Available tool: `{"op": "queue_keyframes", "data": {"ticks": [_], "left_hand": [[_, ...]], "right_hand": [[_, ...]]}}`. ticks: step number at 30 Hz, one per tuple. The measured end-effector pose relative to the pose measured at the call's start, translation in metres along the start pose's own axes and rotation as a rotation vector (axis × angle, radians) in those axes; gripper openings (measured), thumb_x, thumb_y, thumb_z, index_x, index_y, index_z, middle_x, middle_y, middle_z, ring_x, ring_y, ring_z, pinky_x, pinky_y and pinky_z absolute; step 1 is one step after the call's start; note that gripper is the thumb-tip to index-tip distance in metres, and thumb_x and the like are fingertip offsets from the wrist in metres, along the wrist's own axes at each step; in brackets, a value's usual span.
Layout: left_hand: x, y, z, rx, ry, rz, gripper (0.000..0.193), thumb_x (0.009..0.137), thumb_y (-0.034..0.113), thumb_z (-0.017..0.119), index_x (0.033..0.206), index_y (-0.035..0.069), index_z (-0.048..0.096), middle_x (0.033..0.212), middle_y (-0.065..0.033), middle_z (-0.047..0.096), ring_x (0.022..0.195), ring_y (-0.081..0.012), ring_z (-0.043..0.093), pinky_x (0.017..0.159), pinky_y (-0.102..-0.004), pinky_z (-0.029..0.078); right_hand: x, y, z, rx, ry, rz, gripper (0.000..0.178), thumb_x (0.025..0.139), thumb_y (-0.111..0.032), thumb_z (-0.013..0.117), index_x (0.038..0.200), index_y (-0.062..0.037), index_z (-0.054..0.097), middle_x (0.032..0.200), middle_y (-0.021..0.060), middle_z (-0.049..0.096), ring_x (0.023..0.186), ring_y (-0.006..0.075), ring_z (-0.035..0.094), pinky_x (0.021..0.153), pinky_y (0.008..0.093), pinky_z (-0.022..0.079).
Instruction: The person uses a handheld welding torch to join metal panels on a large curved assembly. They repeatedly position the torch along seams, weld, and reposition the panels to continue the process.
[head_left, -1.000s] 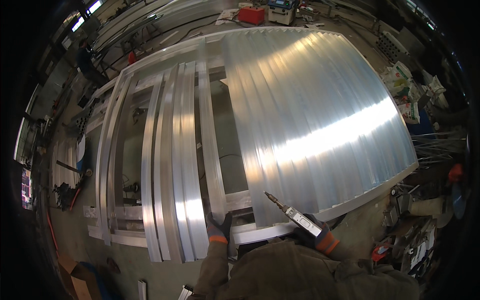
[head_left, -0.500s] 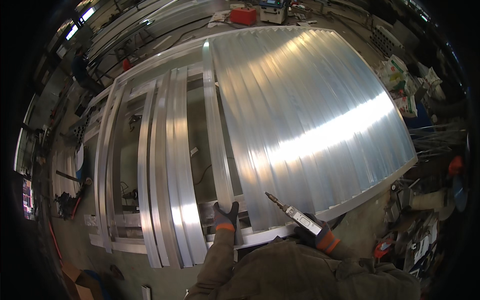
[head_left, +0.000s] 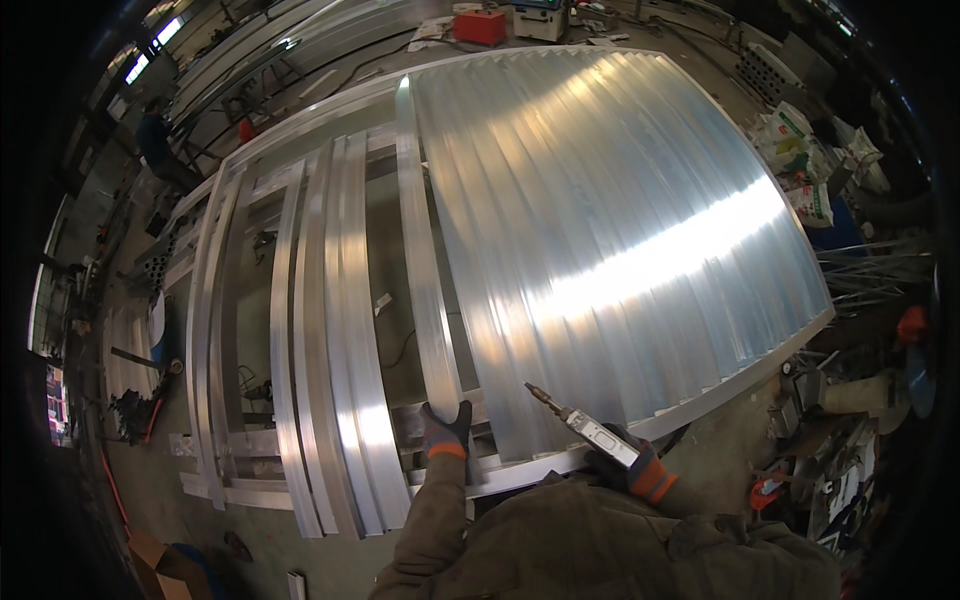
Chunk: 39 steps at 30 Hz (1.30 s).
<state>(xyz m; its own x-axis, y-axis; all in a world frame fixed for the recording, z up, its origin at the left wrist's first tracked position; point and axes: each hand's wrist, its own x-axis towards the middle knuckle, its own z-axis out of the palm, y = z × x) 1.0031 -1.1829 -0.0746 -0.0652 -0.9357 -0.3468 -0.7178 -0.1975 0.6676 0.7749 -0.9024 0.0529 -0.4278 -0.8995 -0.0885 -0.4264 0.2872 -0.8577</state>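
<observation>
In a glove with an orange cuff, my left hand [head_left: 446, 436] grips the near end of a long aluminium strip [head_left: 428, 270], thumb on its right side and fingers on its left. The strip lies across a metal frame [head_left: 470, 492], with a narrow gap between it and a ribbed aluminium panel [head_left: 620, 190]. My gloved right hand [head_left: 645, 470] is closed around a handheld welding gun [head_left: 600, 435]. The gun's narrow nozzle points up and left over the panel's near left corner, and it cannot be told whether the tip touches. Part of the right hand is hidden behind the gun.
Several loose aluminium strips [head_left: 318, 340] lie across the frame's left half, their near ends jutting past its edge. A person [head_left: 160, 145] stands at the far left. Beyond the frame are a red box [head_left: 479, 28] and a machine [head_left: 540, 20]. White bags [head_left: 785, 130] sit at right.
The view has shifted slightly, so the scene sits a little further left and up. Both hands keep their holds, with almost no movement of the strip or the welding gun.
</observation>
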Motion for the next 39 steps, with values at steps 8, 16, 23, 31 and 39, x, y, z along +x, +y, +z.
{"op": "queue_keyframes", "data": {"ticks": [8, 16, 23, 31, 39], "left_hand": [[0.004, -0.001, -0.001, -0.013, 0.012, 0.026, 0.098, 0.078, 0.06, 0.088, 0.147, -0.002, 0.056, 0.14, -0.0293, 0.066, 0.131, -0.0445, 0.063, 0.113, -0.0501, 0.05], [0.029, -0.016, 0.011, 0.241, -0.049, 0.151, 0.115, 0.076, 0.072, 0.086, 0.149, -0.01, 0.052, 0.148, -0.0337, 0.06, 0.139, -0.0457, 0.058, 0.117, -0.0503, 0.048], [0.078, -0.058, 0.038, 0.14, -0.169, 0.037, 0.105, 0.072, 0.049, 0.094, 0.149, -0.007, 0.049, 0.138, -0.0289, 0.066, 0.125, -0.043, 0.067, 0.106, -0.0489, 0.055], [0.077, -0.026, 0.044, 0.086, -0.254, 0.024, 0.116, 0.071, 0.044, 0.096, 0.156, -0.006, 0.034, 0.144, -0.0263, 0.06, 0.127, -0.038, 0.064, 0.105, -0.0464, 0.056], [0.076, -0.009, 0.054, 0.076, -0.299, 0.038, 0.115, 0.071, 0.044, 0.096, 0.154, -0.005, 0.035, 0.144, -0.027, 0.06, 0.126, -0.0386, 0.066, 0.106, -0.0463, 0.055]], "right_hand": [[0.002, 0.003, -0.001, 0.03, -0.04, 0.045, 0.042, 0.099, -0.034, 0.079, 0.128, -0.0059, 0.065, 0.101, 0.0168, 0.073, 0.091, 0.0338, 0.073, 0.079, 0.0425, 0.058], [0.013, 0.006, -0.003, 0.055, -0.013, 0.061, 0.044, 0.098, -0.023, 0.08, 0.135, -0.0045, 0.065, 0.114, 0.0156, 0.071, 0.098, 0.0321, 0.073, 0.083, 0.0403, 0.059], [0.022, 0.019, 0.007, -0.221, -0.029, -0.033, 0.045, 0.096, -0.02, 0.081, 0.136, -0.0054, 0.067, 0.13, 0.0174, 0.066, 0.107, 0.0337, 0.072, 0.087, 0.0419, 0.059], [0.037, 0.017, -0.001, -0.147, -0.033, 0.012, 0.043, 0.095, -0.015, 0.081, 0.134, -0.0042, 0.068, 0.126, 0.0179, 0.068, 0.105, 0.035, 0.072, 0.087, 0.0423, 0.059], [0.04, 0.018, 0.0, -0.177, -0.029, 0.006, 0.041, 0.094, -0.015, 0.081, 0.132, -0.0052, 0.069, 0.125, 0.0186, 0.068, 0.103, 0.0356, 0.073, 0.085, 0.0428, 0.06]]}}
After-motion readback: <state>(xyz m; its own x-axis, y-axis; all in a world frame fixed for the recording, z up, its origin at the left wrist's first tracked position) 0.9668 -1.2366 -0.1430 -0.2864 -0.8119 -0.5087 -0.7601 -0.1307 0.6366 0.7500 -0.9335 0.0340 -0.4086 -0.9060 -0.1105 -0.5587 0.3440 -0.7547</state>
